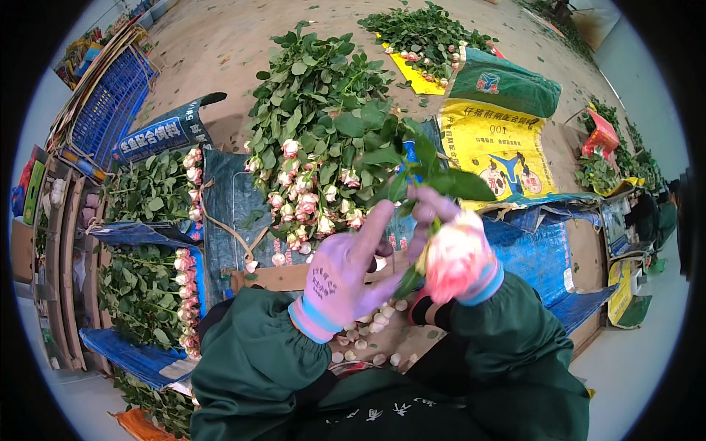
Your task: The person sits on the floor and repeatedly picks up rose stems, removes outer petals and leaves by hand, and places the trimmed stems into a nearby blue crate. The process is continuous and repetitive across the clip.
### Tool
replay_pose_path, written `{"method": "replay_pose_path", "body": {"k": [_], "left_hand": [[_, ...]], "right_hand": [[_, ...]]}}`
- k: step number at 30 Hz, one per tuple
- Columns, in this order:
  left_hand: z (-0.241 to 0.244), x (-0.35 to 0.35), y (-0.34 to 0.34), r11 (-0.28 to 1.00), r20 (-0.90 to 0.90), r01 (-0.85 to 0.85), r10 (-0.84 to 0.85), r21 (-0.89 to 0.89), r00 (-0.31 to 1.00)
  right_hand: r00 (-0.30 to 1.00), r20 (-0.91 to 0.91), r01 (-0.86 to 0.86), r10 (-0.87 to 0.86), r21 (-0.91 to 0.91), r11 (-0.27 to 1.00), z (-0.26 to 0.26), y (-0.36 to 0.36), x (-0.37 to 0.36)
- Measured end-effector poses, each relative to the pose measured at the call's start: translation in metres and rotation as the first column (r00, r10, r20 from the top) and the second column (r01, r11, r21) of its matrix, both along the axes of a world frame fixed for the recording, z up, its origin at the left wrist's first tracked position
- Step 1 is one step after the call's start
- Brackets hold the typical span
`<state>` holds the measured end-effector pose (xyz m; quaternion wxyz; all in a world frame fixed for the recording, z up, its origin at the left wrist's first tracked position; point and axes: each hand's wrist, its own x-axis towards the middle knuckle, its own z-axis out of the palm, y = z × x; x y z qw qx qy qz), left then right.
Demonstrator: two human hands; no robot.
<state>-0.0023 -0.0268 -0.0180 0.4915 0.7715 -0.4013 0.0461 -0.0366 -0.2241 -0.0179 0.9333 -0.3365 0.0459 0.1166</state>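
A pink-and-cream rose (pixel 455 259), blurred by motion, hangs bloom-down toward me, its leaves fanning out beyond my fingers. My right hand (pixel 441 220), in a lilac knit glove with a blue cuff band, grips its stem just past the bloom. My left hand (pixel 345 270), gloved alike, is beside it with index finger and thumb apart; I see nothing held in it. In front of both hands lies a heap of cut roses (pixel 306 201), blooms toward me and leafy stems pointing away, on a dark green woven sack (pixel 229 182).
A wooden board (pixel 276 278) edges the work surface near me. Fallen petals (pixel 380 320) are scattered below. Rose bundles (pixel 185 292) fill blue-lined racks at left. A yellow feed sack (pixel 499 149) and blue sheeting (pixel 529 259) lie right. More roses (pixel 424 33) rest on the floor beyond.
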Motion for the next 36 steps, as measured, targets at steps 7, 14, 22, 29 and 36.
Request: {"method": "replay_pose_path", "body": {"k": [7,14,22,29,36], "left_hand": [[0.016,-0.006,0.000,0.992,0.206,0.063,-0.085,0.108,0.975],[-0.008,-0.017,-0.018,0.953,0.075,0.075,-0.101,0.292,0.992],[-0.039,-0.013,-0.011,0.724,-0.015,0.143,-0.181,0.675,0.983],[-0.053,-0.002,-0.007,0.697,-0.089,0.187,-0.174,0.692,0.981],[-0.056,0.018,-0.001,0.643,-0.126,0.176,-0.123,0.745,0.984]], "right_hand": [[0.974,-0.223,-0.096,0.037,-0.258,0.961,0.050,0.025,-0.003],[0.997,-0.078,-0.057,0.004,-0.693,0.718,0.016,-0.034,0.030],[0.966,0.008,0.099,-0.259,-0.935,0.342,-0.066,-0.107,0.085],[0.951,-0.054,-0.028,-0.305,-0.996,0.090,-0.155,-0.176,0.160],[0.962,-0.217,-0.262,-0.165,-0.567,-0.781,-0.258,-0.153,0.206]]}}
